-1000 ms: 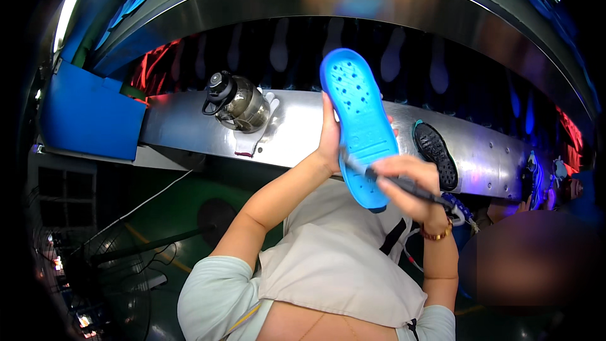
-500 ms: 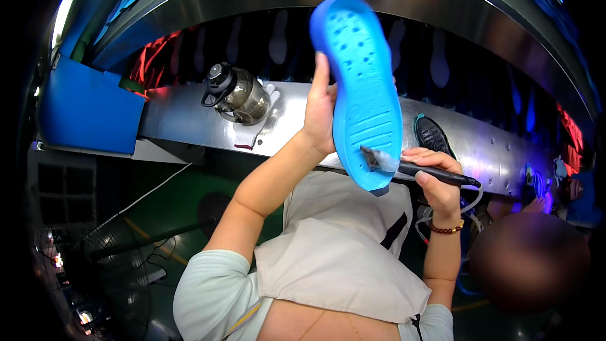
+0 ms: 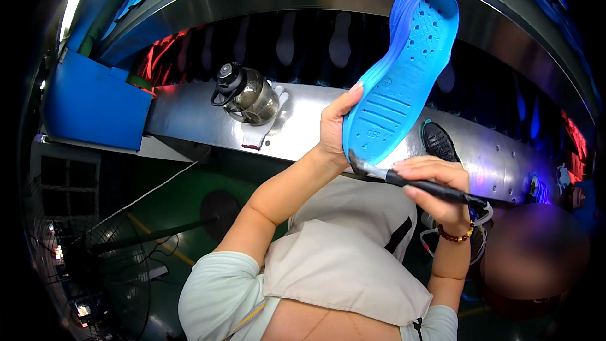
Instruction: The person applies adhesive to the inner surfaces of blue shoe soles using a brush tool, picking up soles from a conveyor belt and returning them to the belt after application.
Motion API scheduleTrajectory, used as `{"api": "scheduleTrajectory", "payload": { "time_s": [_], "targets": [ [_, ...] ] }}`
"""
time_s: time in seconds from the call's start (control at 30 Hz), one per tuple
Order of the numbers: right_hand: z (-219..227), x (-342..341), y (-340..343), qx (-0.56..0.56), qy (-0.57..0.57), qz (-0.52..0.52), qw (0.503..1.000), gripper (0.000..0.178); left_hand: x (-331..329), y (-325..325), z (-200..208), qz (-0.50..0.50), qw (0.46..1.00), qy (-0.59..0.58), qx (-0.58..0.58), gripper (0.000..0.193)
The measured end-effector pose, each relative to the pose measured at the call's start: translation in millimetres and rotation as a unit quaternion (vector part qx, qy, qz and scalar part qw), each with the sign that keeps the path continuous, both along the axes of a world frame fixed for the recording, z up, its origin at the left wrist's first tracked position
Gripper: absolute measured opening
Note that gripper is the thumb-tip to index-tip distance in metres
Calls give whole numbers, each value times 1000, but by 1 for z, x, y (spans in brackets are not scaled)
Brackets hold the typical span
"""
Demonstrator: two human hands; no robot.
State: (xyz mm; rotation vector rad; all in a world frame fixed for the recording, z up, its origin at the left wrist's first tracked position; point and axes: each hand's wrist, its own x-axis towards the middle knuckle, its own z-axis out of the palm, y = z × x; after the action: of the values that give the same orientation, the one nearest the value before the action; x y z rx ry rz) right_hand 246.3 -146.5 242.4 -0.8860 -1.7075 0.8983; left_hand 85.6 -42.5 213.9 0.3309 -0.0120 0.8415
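A bright blue shoe sole [image 3: 394, 91] is raised in front of me, its hollow inner side facing me and its holed end up and to the right. My left hand [image 3: 336, 127] is closed on its left edge, thumb along the rim, the other fingers hidden behind it. My right hand [image 3: 439, 186] grips a brush [image 3: 396, 178] with a black handle and dark bristles. The bristles are at the sole's lower left rim; whether they touch it I cannot tell. A pale tube [image 3: 485, 213] runs from the handle's back end.
Beyond the sole runs a metal ledge [image 3: 297, 136] with a dark bottle [image 3: 251, 98], a white glove [image 3: 255, 136] and a black sole [image 3: 439, 141]. Behind it, a dark conveyor carries several insole-shaped pieces. A blue box [image 3: 95, 104] stands left, a fan [image 3: 95, 271] lower left. Another person is at right.
The blue sole has turned, its upper end swinging to the right. The brush has moved from the sole's inside near the lower end to its lower left rim.
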Motion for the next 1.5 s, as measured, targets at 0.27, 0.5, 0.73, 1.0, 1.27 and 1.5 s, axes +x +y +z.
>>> {"api": "scheduleTrajectory", "payload": {
  "time_s": [0.27, 0.5, 0.73, 1.0, 1.27, 1.5],
  "targets": [
    [10, -8, -3, 20, -77, 70, 994, 19, -6, 19, -2, -126, 988, -36, -83, 52],
    [10, 12, 2, -3, -202, 89, 975, 19, -13, 10, 17, -264, 904, 335, 40, 45],
    [7, 28, 3, -72, -171, 88, 979, 24, -20, 15, 7, -330, 855, 394, 70, 49],
    [8, 53, 21, -64, -177, 137, 973, 22, -28, 11, 24, -273, 841, 448, 134, 49],
    [18, 55, 13, -282, -22, -5, 959, 23, -35, 10, -9, -213, 928, 304, -26, 52],
    [-42, 67, 33, -173, 89, -241, 951, 15, -19, 4, -29, -200, 943, 242, -110, 56]
  ]
}}
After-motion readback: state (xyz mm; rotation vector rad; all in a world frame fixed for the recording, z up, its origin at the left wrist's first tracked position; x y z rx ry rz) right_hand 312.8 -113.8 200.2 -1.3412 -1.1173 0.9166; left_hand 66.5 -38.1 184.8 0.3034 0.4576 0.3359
